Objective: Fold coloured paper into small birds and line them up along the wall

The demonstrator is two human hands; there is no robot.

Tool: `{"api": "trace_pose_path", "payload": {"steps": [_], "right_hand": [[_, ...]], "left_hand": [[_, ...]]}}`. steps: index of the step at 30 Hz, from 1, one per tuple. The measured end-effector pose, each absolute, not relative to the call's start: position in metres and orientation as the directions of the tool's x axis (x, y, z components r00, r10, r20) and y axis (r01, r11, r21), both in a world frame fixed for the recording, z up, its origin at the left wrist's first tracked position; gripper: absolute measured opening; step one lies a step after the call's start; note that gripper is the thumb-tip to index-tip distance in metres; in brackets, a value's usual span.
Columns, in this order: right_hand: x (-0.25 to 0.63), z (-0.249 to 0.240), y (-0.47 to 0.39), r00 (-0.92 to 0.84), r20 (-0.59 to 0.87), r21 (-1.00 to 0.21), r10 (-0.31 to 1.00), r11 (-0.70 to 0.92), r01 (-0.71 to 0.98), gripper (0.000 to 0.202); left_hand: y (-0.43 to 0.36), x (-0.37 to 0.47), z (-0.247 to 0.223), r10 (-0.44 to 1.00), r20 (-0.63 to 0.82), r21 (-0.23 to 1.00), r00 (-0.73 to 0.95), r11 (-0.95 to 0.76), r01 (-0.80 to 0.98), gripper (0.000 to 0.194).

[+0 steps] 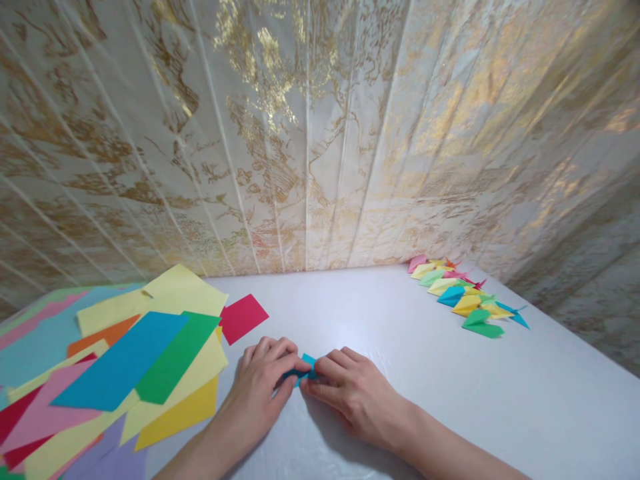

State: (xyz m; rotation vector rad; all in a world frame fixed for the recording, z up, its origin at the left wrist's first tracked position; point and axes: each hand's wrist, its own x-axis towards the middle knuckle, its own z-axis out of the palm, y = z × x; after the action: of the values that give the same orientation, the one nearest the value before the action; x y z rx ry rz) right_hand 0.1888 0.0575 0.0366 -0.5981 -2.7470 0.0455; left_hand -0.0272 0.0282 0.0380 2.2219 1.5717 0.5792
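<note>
A small folded piece of blue paper (306,365) lies on the white table in front of me, mostly covered by my fingers. My left hand (265,383) pinches its left side between thumb and forefinger. From the other side, my right hand (350,390) grips the paper with its fingers closed and pressed low to the tabletop. How far the paper is folded is hidden. Just beyond my left hand lies a flat red paper square (245,318).
A spread of loose coloured sheets (125,360) overlaps across the table's left side. At the far right stand rows of folded paper figures (467,300) in several colours. A gold-patterned curtain (305,133) hangs along the back edge of the white table (480,400).
</note>
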Motion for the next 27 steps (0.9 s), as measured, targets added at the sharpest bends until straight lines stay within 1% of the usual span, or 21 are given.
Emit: {"api": "trace_pose_path", "payload": {"steps": [2, 5, 9, 12, 14, 18, 20, 23, 24, 27], "right_hand": [[0.189, 0.037, 0.058, -0.86, 0.299, -0.076, 0.413, 0.909, 0.41, 0.016], [0.193, 0.038, 0.062, -0.856, 0.292, -0.078, 0.426, 0.903, 0.423, 0.018], [0.205, 0.045, 0.074, -0.833, 0.297, -0.145, 0.468, 0.884, 0.445, 0.021], [0.217, 0.051, 0.082, -0.834, 0.272, -0.182, 0.481, 0.876, 0.446, 0.026], [0.222, 0.053, 0.086, -0.836, 0.26, -0.205, 0.484, 0.873, 0.442, 0.03], [0.222, 0.051, 0.088, -0.791, 0.32, -0.299, 0.521, 0.848, 0.437, 0.03], [0.215, 0.047, 0.086, -0.76, 0.361, -0.355, 0.541, 0.833, 0.425, 0.034], [0.202, 0.04, 0.08, -0.752, 0.373, -0.411, 0.544, 0.823, 0.391, 0.04], [0.198, 0.039, 0.078, -0.752, 0.369, -0.416, 0.546, 0.821, 0.392, 0.037], [0.188, 0.037, 0.074, -0.744, 0.341, -0.393, 0.575, 0.806, 0.442, 0.023]], "left_hand": [[0.028, -0.028, 0.037, 0.943, 0.134, 0.504, 0.304, -0.329, 0.798, 0.036], [0.028, -0.031, 0.033, 0.932, 0.172, 0.494, 0.319, -0.362, 0.79, 0.036], [0.029, -0.035, 0.027, 0.923, 0.195, 0.486, 0.331, -0.385, 0.785, 0.035], [0.028, -0.036, 0.027, 0.916, 0.208, 0.475, 0.344, -0.402, 0.783, 0.039], [0.026, -0.036, 0.028, 0.914, 0.212, 0.469, 0.346, -0.406, 0.784, 0.038], [0.026, -0.034, 0.034, 0.924, 0.193, 0.455, 0.331, -0.383, 0.804, 0.031], [0.027, -0.032, 0.037, 0.917, 0.195, 0.43, 0.347, -0.398, 0.81, 0.031], [0.026, -0.028, 0.042, 0.895, 0.215, 0.363, 0.391, -0.445, 0.819, 0.029], [0.026, -0.028, 0.043, 0.887, 0.224, 0.335, 0.404, -0.459, 0.823, 0.028], [0.024, -0.026, 0.044, 0.86, 0.254, 0.241, 0.444, -0.5, 0.832, 0.022]]}}
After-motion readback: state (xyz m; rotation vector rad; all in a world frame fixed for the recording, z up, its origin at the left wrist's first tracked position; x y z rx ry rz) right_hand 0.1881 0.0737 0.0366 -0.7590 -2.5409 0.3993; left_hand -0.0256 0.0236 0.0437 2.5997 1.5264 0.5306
